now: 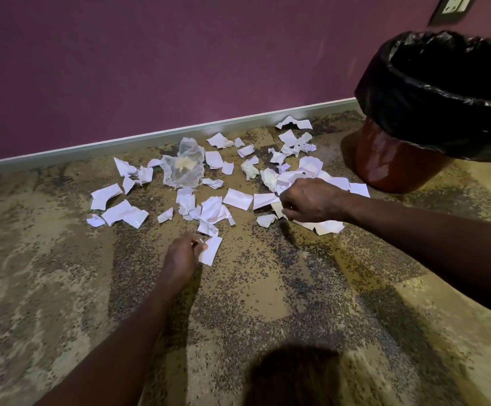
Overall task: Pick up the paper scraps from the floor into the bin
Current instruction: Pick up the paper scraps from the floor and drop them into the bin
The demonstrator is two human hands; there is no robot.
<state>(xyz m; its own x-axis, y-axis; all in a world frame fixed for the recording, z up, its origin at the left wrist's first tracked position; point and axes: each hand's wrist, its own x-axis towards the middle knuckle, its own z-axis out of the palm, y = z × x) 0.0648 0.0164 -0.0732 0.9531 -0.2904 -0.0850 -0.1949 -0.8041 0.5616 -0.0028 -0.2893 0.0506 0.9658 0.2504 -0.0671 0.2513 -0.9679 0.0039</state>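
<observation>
Several white paper scraps (118, 213) lie scattered on the speckled carpet below the wall. My left hand (183, 253) pinches the edge of one flat scrap (212, 252) at the front of the pile. My right hand (308, 200) is closed on scraps (327, 227) at the right side of the pile, close to the bin. The bin (399, 168) is reddish-brown with a black liner (431, 92) and stands at the right, its mouth open.
A crumpled translucent plastic wrapper (184, 165) lies among the scraps near the wall. A purple wall with a pale skirting board (138, 139) runs behind the pile. A wall socket (455, 4) shows at top right. Bare carpet spreads in front.
</observation>
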